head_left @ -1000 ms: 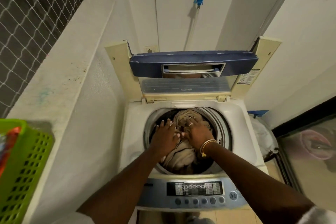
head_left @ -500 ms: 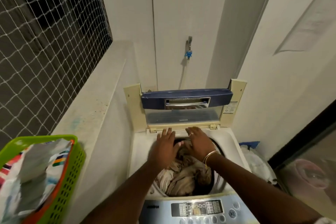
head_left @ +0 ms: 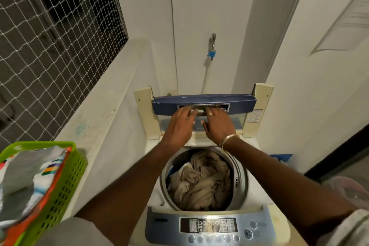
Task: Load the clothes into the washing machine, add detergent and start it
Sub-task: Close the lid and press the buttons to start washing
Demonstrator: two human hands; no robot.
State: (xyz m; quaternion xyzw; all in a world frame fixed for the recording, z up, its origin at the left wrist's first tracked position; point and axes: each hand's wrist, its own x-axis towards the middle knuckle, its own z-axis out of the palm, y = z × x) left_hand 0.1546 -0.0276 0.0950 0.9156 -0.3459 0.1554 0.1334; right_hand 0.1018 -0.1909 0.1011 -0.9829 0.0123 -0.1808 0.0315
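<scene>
One beige bundle of clothes (head_left: 201, 181) lies crumpled in the round grey drum (head_left: 240, 177) of the washer (head_left: 257, 191). Its lower folds are lost in shadow, and a bluish piece is half hidden at the left. The lid (head_left: 239, 102) stands folded upright behind, a glossy blue band with a pale slot (head_left: 203, 107).

Both hands reach over the drum to that slot. The left hand (head_left: 180, 124) and right hand (head_left: 218, 126) have nearly straight fingers and grip nothing visible. Blur hides whether the tips hook inside. A thin bangle (head_left: 227, 139) circles the right wrist.

The button panel (head_left: 208, 224) is too small to read. A perforated green plastic basket (head_left: 60, 185), cut off at the left, holds unclear grey and striped items.
</scene>
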